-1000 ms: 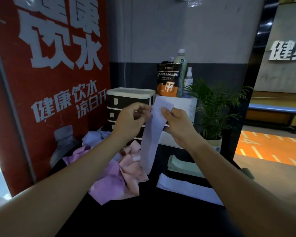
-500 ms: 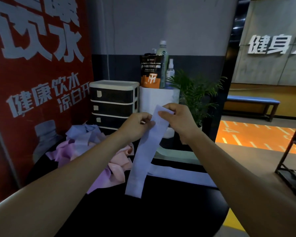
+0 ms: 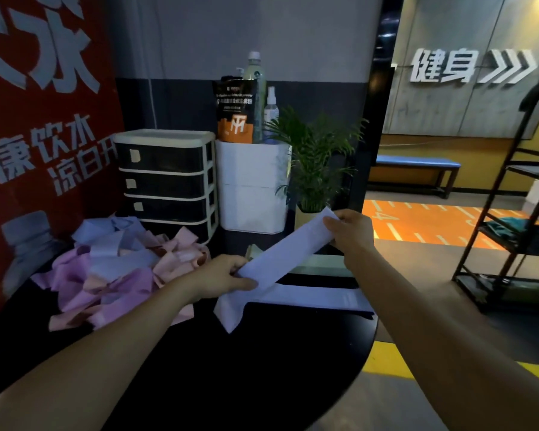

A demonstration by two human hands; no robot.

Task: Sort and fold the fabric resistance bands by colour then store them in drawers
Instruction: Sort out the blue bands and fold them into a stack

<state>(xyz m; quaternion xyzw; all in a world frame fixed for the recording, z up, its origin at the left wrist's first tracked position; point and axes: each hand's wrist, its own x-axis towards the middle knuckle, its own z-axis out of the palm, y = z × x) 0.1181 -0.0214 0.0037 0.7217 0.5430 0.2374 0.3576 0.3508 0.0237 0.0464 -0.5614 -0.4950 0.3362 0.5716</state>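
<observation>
I hold a pale lilac-blue band (image 3: 285, 255) stretched slantwise over the black table (image 3: 262, 368). My right hand (image 3: 350, 233) pinches its upper end. My left hand (image 3: 223, 276) grips it lower down, and its loose tail hangs below onto the tabletop. Another pale blue band (image 3: 318, 297) lies flat on the table just beyond. A heap of mixed bands (image 3: 115, 269), lilac, pink and pale blue, lies at the left. The black and cream drawer unit (image 3: 165, 178) stands at the back with all drawers closed.
A white bin (image 3: 251, 194) stands right of the drawers, carrying a pouch (image 3: 234, 110) and bottles. A potted plant (image 3: 313, 163) is beside it. A pale green object (image 3: 321, 264) lies behind the bands. A black rack (image 3: 517, 194) stands right of the table's edge.
My hands have moved apart and lower. The left slid down along the band, and the right carried the top end to the right, so the band now runs slantwise instead of hanging.
</observation>
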